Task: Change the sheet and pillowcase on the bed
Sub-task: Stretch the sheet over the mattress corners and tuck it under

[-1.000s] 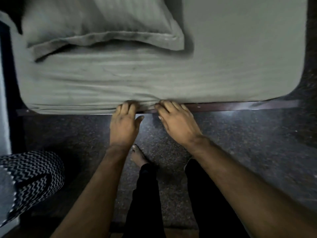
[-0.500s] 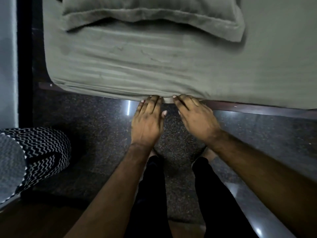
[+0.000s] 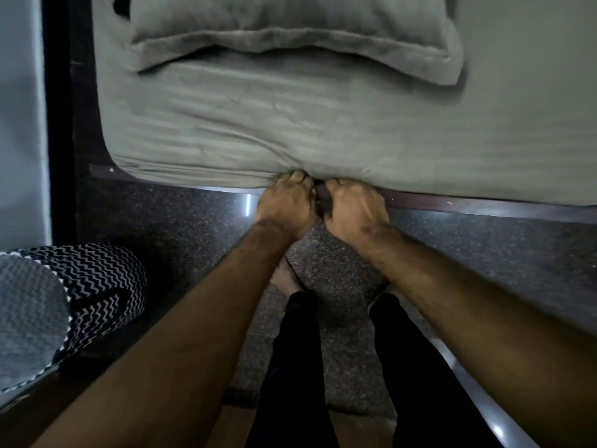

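Note:
A grey-green striped sheet (image 3: 290,124) covers the mattress, and a pillow in a matching pillowcase (image 3: 290,30) lies at the top of the bed. My left hand (image 3: 286,203) and my right hand (image 3: 353,208) sit side by side at the mattress's near edge. On both hands the fingers curl under the edge and grip the sheet's hem, with the fingertips hidden beneath the mattress. The fabric puckers just above the knuckles.
A dark wooden bed rail (image 3: 484,205) runs under the mattress edge. My legs and bare feet stand on a speckled dark floor (image 3: 181,227). A black-and-white zigzag cloth bundle (image 3: 80,292) lies at the lower left. A pale wall (image 3: 19,118) is on the left.
Both hands went from lying flat with straight fingers against the mattress edge to curling under it and gripping the sheet. The view shifted so the bed sits further right.

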`<state>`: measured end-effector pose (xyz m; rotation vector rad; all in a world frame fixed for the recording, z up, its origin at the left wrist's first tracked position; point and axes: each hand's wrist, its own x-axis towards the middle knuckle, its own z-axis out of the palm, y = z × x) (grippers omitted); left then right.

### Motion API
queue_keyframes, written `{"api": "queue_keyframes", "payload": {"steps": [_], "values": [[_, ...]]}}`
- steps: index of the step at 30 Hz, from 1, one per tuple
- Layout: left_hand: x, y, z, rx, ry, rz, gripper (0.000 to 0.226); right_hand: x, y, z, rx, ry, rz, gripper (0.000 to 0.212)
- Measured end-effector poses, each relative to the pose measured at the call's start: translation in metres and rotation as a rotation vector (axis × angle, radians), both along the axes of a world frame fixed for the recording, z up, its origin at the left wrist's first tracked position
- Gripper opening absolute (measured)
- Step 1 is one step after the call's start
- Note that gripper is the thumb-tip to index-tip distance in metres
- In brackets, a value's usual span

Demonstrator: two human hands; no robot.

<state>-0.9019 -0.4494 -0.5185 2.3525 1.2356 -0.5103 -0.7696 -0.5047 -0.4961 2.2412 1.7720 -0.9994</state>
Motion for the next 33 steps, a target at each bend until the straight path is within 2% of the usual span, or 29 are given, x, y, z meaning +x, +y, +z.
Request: {"api": "queue_keyframes", "payload": {"steps": [3,6,8,10,13,14,16,19,23,24,25,26,27,28,30,33], "values": [[0.009,0.019,-0.002,-0.132,0.091,0.048,0.048,0.002,0.024,-0.001,-0.178,0.057,-0.049,0.044],[0.006,0.046,-0.005,-0.392,0.065,0.159,0.046,0.006,0.039,-0.009,-0.256,0.092,-0.008,0.058],[0.003,0.061,-0.004,-0.561,0.011,0.266,0.045,0.017,0.036,-0.013,-0.237,0.137,0.105,0.056],[-0.002,0.069,0.000,-0.656,-0.095,0.349,0.040,0.033,0.018,-0.019,-0.086,0.240,0.127,0.044],[-0.011,0.073,-0.001,-0.729,-0.345,0.566,0.021,0.040,-0.010,-0.027,0.165,0.513,-0.146,0.033],[-0.010,0.074,0.000,-0.754,-0.381,0.607,0.019,0.039,-0.012,-0.028,0.204,0.581,-0.242,0.037],[-0.005,0.079,-0.001,-0.802,-0.383,0.667,0.017,0.034,-0.010,-0.029,0.248,0.714,-0.464,0.043],[-0.002,0.083,-0.001,-0.871,-0.298,0.724,0.015,0.032,-0.007,-0.025,0.331,0.924,-0.827,0.042],[-0.006,0.082,0.009,-0.877,-0.369,0.830,0.016,0.026,-0.004,-0.018,0.292,0.937,-0.892,0.039],[-0.004,0.079,0.014,-0.864,-0.384,0.849,0.016,0.023,-0.003,-0.013,0.298,0.868,-0.825,0.036],[-0.002,0.077,0.015,-0.828,-0.411,0.860,0.017,0.016,-0.002,-0.008,0.297,0.678,-0.669,0.034],[0.002,0.074,0.016,-0.723,-0.415,0.833,0.020,0.007,-0.003,-0.002,0.297,0.400,-0.457,0.032],[0.004,0.069,0.017,-0.552,-0.384,0.776,0.023,-0.005,-0.004,0.004,0.302,0.123,-0.258,0.031],[0.003,0.063,0.021,-0.315,-0.279,0.659,0.025,-0.019,-0.004,0.012,0.354,-0.045,-0.143,0.028],[-0.018,0.050,0.031,0.117,-0.066,0.405,0.025,-0.042,0.001,0.020,0.477,-0.056,-0.117,0.018],[-0.088,0.048,0.034,0.287,-0.156,0.295,0.029,-0.062,0.020,0.004,0.516,0.196,-0.155,0.024]]}}
